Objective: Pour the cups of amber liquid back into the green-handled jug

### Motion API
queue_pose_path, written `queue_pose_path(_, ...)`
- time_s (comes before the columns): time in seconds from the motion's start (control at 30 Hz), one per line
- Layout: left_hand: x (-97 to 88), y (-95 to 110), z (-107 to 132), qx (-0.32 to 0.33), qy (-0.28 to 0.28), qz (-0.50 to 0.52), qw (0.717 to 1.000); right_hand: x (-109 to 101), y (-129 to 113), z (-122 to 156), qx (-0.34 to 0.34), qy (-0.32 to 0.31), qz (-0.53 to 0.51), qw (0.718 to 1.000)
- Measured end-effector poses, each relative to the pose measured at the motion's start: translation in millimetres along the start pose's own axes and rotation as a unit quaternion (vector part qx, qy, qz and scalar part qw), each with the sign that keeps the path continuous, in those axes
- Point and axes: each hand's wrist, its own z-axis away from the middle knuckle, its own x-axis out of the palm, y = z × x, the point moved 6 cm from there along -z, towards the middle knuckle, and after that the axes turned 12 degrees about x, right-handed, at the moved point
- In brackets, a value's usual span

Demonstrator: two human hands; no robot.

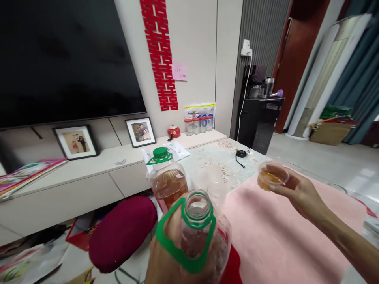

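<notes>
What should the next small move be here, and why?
Probably bring the clear plastic cup level toward the green-handled plastic bottle. The right hand holds the cup, with amber liquid in it, off to one side, while the left hand holds the bottle, whose mouth is uncapped.

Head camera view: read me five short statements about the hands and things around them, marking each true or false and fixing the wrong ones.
1. The right hand holds a clear cup with yellowish contents. True.
2. The capped bottle is partly filled. True.
3. The left hand holds the capped bottle. False: it holds the uncapped bottle.
4. The tape measure lies on the patterned cover. True.
5. The uncapped bottle's handle is red. False: it is green.
</notes>
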Motion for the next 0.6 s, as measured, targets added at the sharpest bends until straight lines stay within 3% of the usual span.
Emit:
queue_pose_path(0.13,1.7,-2,2,0.018,-0.025,0.020,0.999,63,-61,28,-0.075,-0.090,0.027,0.993)
queue_pose_path(0.27,0.1,7,-6,0.038,-0.024,0.023,0.999,107,-105,45,-0.140,-0.163,0.056,0.975)
queue_pose_path(0.4,-0.3,19,-18,0.054,-0.022,0.010,0.998,128,-130,51,-0.180,-0.188,0.082,0.962)
queue_pose_path(0.6,-1.4,24,-20,0.053,-0.020,0.006,0.998,139,-156,60,-0.289,-0.173,0.168,0.926)
